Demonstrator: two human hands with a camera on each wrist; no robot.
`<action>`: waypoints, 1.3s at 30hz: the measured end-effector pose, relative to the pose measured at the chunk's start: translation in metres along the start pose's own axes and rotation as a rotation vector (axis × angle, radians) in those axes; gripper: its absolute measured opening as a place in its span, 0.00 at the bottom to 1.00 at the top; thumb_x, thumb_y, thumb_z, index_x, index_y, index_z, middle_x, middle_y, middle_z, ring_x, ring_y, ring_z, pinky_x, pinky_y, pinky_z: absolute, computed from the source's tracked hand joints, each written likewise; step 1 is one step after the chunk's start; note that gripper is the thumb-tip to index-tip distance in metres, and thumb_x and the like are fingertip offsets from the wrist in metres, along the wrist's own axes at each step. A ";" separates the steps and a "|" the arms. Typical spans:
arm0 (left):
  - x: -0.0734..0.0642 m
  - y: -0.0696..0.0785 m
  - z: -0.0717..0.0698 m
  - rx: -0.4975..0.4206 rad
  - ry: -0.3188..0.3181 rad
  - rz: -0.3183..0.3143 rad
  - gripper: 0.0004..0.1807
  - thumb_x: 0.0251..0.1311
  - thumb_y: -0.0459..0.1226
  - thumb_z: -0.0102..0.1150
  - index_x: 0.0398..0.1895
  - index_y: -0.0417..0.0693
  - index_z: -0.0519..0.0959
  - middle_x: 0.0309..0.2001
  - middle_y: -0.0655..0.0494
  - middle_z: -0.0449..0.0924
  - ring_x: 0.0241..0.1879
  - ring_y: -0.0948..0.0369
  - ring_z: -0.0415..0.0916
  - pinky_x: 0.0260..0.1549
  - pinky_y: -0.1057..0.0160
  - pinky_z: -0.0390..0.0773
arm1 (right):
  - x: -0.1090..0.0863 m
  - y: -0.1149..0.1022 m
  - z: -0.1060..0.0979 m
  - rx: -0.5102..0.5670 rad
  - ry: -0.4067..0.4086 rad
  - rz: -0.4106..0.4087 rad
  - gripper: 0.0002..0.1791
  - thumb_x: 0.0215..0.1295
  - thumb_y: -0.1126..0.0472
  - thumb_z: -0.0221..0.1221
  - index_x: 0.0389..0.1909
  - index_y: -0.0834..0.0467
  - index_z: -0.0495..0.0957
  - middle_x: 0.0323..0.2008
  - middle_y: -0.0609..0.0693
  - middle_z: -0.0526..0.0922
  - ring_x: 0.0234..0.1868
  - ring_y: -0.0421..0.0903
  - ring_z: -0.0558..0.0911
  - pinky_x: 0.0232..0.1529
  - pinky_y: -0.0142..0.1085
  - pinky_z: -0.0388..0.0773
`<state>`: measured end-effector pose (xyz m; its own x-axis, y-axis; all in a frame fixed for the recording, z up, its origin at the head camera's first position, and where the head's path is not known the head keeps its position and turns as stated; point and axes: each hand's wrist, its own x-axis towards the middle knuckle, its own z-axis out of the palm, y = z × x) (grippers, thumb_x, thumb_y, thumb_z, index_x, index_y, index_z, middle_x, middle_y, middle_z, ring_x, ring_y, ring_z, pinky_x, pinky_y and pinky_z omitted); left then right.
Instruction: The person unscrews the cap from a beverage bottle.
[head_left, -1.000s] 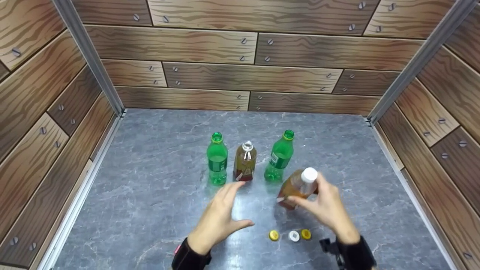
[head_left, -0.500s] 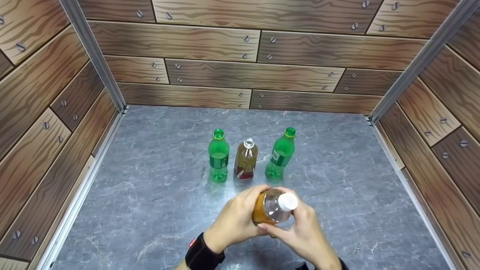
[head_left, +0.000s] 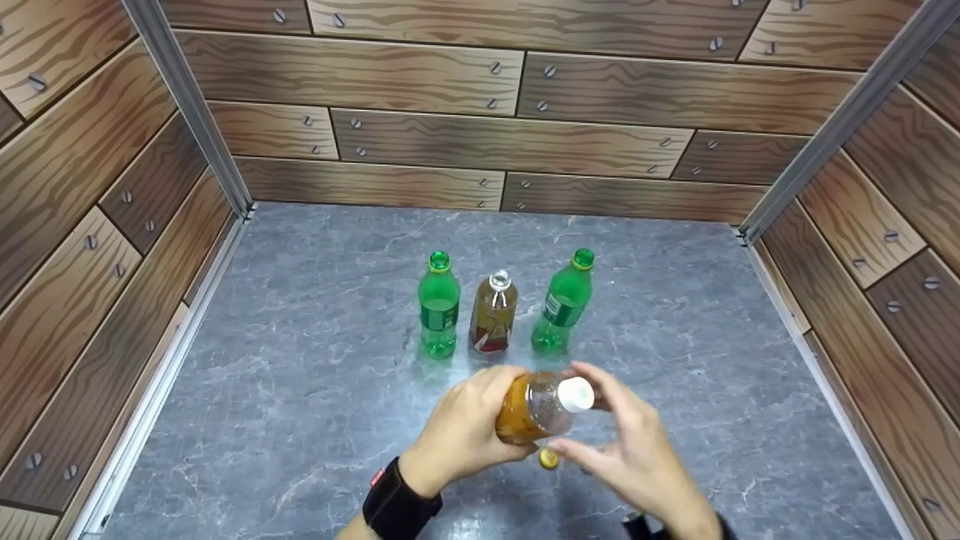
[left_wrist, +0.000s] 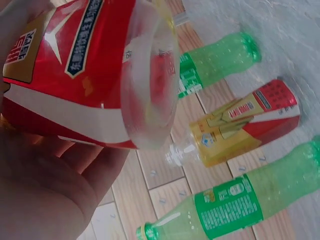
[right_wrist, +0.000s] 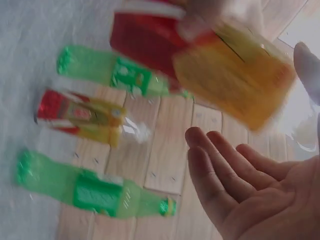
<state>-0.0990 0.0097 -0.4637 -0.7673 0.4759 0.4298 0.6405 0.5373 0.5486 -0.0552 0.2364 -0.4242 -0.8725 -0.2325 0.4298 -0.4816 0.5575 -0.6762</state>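
Observation:
My left hand point(head_left: 463, 421) grips a tilted clear bottle point(head_left: 520, 411) of amber drink, its white cap point(head_left: 575, 394) pointing to the right. A red and gold label point(left_wrist: 60, 65) shows on this bottle in the left wrist view. Close around the capped end, my right hand point(head_left: 641, 446) is spread, thumb and fingers apart. In the right wrist view, the fingers point(right_wrist: 215, 170) of that hand extend below the blurred bottle, holding nothing. On the tabletop below lies a yellow cap point(head_left: 548, 458).
Behind the hands stand an uncapped green bottle point(head_left: 439, 307), an uncapped amber-drink bottle point(head_left: 493, 319) and another uncapped green bottle point(head_left: 562, 304), in a row on the grey marbled table point(head_left: 315, 360). Wood-patterned walls point(head_left: 420, 135) enclose the back and both sides.
The capped bottle went from my right hand into my left, moving leftward and toward me. Both hands held it half a second ago; my right hand has since let go.

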 end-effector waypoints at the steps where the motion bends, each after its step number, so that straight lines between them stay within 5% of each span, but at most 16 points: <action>1: 0.000 -0.001 -0.001 0.011 0.000 -0.006 0.43 0.36 0.47 0.86 0.60 0.53 0.75 0.52 0.57 0.85 0.50 0.59 0.83 0.52 0.57 0.86 | 0.001 -0.001 -0.006 -0.014 0.015 -0.019 0.46 0.46 0.55 0.82 0.69 0.56 0.75 0.57 0.44 0.86 0.51 0.41 0.86 0.53 0.34 0.86; 11: 0.001 -0.002 -0.003 0.112 -0.003 -0.016 0.44 0.34 0.47 0.86 0.59 0.53 0.75 0.51 0.57 0.85 0.48 0.58 0.83 0.49 0.56 0.86 | 0.019 -0.010 -0.031 -0.110 0.114 -0.178 0.25 0.46 0.63 0.81 0.48 0.52 0.88 0.39 0.40 0.89 0.35 0.39 0.85 0.38 0.23 0.80; 19: 0.001 -0.001 -0.005 0.150 0.001 0.003 0.44 0.34 0.48 0.86 0.59 0.52 0.75 0.50 0.57 0.85 0.46 0.58 0.82 0.48 0.57 0.86 | 0.023 -0.013 -0.031 -0.095 0.057 -0.139 0.17 0.53 0.62 0.79 0.44 0.52 0.89 0.35 0.39 0.88 0.33 0.37 0.84 0.35 0.23 0.81; 26: 0.000 0.002 -0.007 0.176 -0.002 -0.004 0.43 0.33 0.49 0.85 0.57 0.53 0.75 0.48 0.58 0.85 0.44 0.60 0.82 0.42 0.59 0.87 | 0.023 -0.011 -0.028 -0.077 0.091 -0.194 0.20 0.48 0.67 0.79 0.44 0.54 0.89 0.35 0.40 0.88 0.31 0.37 0.83 0.34 0.24 0.81; 39: -0.003 0.004 -0.014 0.212 -0.032 0.018 0.44 0.31 0.47 0.85 0.58 0.52 0.76 0.47 0.59 0.87 0.43 0.60 0.84 0.35 0.60 0.86 | 0.023 -0.004 -0.030 -0.055 0.010 -0.344 0.23 0.53 0.68 0.76 0.51 0.54 0.88 0.43 0.44 0.88 0.38 0.38 0.86 0.41 0.25 0.85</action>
<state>-0.0941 0.0004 -0.4526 -0.7566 0.5069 0.4130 0.6487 0.6612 0.3769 -0.0710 0.2526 -0.3932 -0.6585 -0.4063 0.6334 -0.7422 0.4898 -0.4574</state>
